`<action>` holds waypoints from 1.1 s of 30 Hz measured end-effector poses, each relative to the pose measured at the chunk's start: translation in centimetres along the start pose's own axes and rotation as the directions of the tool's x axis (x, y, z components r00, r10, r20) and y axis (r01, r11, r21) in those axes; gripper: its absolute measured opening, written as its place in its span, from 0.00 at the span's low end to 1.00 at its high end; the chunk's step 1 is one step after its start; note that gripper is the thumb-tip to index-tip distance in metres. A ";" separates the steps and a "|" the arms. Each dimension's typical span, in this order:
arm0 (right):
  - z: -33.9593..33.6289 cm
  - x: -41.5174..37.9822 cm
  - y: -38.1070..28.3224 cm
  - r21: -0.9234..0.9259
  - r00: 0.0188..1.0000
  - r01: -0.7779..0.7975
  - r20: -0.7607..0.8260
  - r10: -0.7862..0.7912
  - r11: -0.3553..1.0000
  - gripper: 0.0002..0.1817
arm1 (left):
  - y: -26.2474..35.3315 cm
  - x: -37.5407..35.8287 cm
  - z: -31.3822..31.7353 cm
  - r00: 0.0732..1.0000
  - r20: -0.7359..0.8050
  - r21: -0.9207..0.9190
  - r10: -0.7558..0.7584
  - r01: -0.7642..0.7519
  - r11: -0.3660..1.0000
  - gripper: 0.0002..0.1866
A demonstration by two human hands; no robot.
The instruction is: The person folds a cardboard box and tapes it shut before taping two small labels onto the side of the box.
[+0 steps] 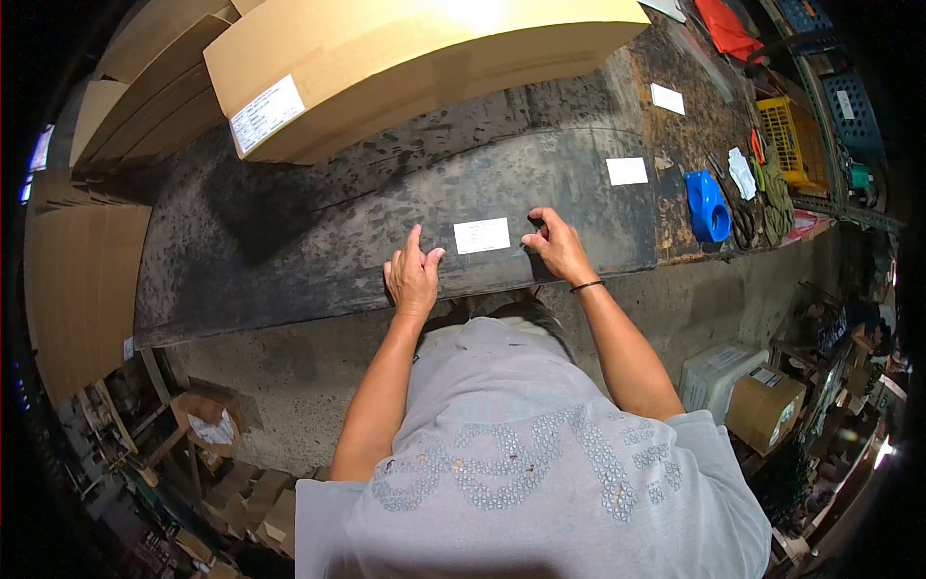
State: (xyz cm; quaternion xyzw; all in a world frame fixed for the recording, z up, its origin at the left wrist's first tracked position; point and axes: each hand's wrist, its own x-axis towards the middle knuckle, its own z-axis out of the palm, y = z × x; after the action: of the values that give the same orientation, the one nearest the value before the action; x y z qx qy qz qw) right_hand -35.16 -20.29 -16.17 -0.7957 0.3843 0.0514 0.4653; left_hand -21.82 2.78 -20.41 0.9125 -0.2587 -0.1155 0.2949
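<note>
A small white printed label [481, 235] lies flat on the dark worktable [367, 261], close to its front edge. To the left of the label is my left hand [413, 278], with thumb and index finger apart and nothing between them. My right hand [559, 249] hovers on the label's other side, thumb and index finger curved and spread, holding nothing. Neither hand touches the label. Farther right on the tabletop rests another white label [627, 171], and a third white label [667, 98] lies behind it.
A large cardboard box [415, 77] with a printed sticker [267, 116] occupies the back. Folded cardboard [87, 280] stands at left. A blue tape dispenser-like object [708, 206], scissors [739, 220] and a yellow basket [791, 140] are at right. Boxes [764, 407] sit on the floor.
</note>
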 end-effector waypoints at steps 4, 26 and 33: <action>0.3 0.1 0.3 -0.037 1.000 0.015 -0.020 -0.016 0.999 0.25 | 0.0 0.0 0.2 1.000 -0.003 0.009 -0.010 0.010 1.000 0.30; 0.8 -0.1 -0.4 -0.164 0.994 0.073 -0.065 -0.084 0.984 0.22 | 0.4 0.1 0.6 1.000 0.000 0.112 -0.006 0.006 0.994 0.28; 1.2 0.1 -0.1 -0.217 0.991 0.087 -0.084 -0.108 0.972 0.24 | 0.2 0.0 1.0 0.997 -0.045 0.168 0.054 -0.046 0.985 0.27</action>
State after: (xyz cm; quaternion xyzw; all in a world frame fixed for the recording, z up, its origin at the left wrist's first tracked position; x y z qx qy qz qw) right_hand -34.71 -19.34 -16.82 -0.8604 0.3587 0.0313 0.3608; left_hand -22.23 2.14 -21.11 0.9298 -0.2830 -0.0632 0.2266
